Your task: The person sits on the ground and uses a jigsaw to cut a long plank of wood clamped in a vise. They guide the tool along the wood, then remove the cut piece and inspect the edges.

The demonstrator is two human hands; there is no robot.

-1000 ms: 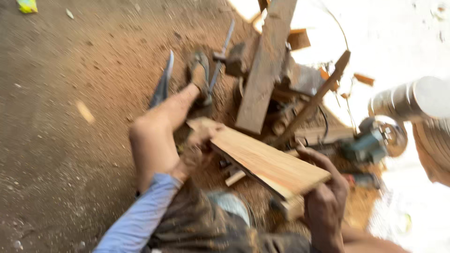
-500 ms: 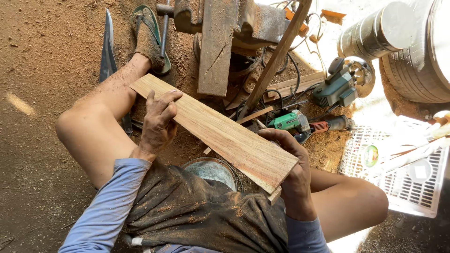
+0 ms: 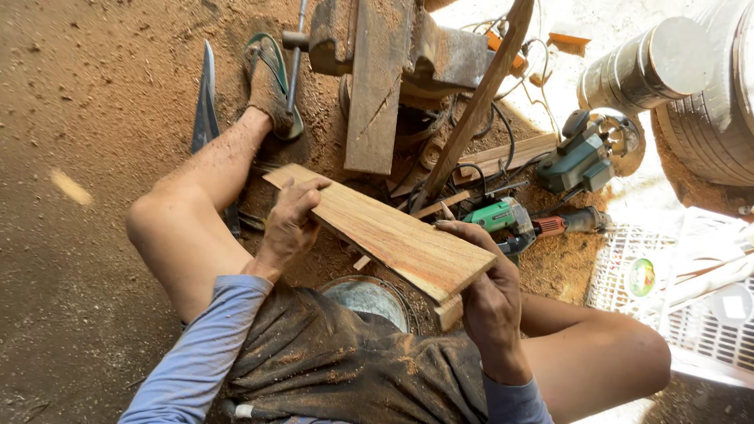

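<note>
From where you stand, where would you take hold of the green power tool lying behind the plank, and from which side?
Probably by its green body, coming down from above. It lies flat on the sawdust with that top face bare. The plank and the right hand block the near side, and the reddish end toward the white basket looks slimmer, partly hidden.

Dirt floor (image 3: 71,298) covered in sawdust, with a green grinder (image 3: 503,218), a power planer (image 3: 585,157), a saw blade (image 3: 206,102) and a white basket (image 3: 691,314) on it.
</note>
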